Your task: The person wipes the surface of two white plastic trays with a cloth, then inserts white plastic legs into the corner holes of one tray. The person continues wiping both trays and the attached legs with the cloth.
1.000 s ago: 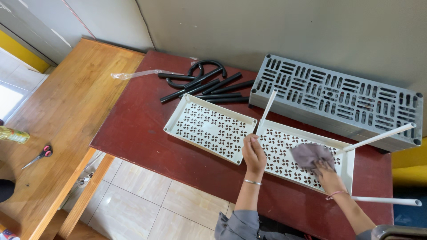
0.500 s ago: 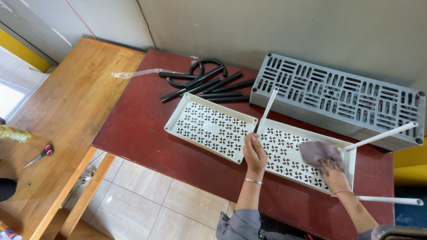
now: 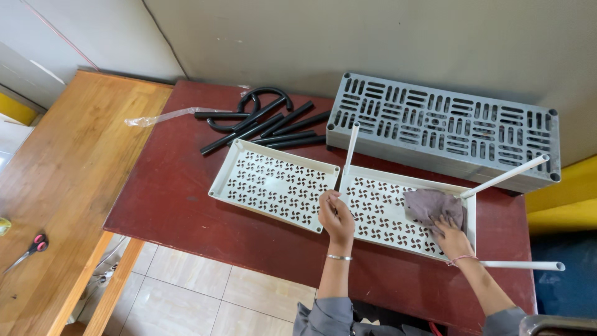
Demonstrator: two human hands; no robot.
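The landmark here is the right white perforated tray, which lies on the dark red table with thin white poles standing up from its corners. Nearest to the person, at the front left corner of this tray, the left hand has its fingers closed around the foot of one white pole, though the exact grip is partly hidden. At the front right part of the tray, the right hand presses with fingers spread rather flat on a grey cloth, which lies inside the tray, touching its surface. Another pole leans out from the tray's back right corner, and one more pole sticks out to the right near the table edge. Left of the tray, touching it, is a second white tray. Behind the tray stands a grey slotted shelf panel, and behind the second tray lie black tubes. The risk seems to be the poles: if the cloth hand pushes hard, a loose pole could tilt out, or the light tray could slide toward the table edge.
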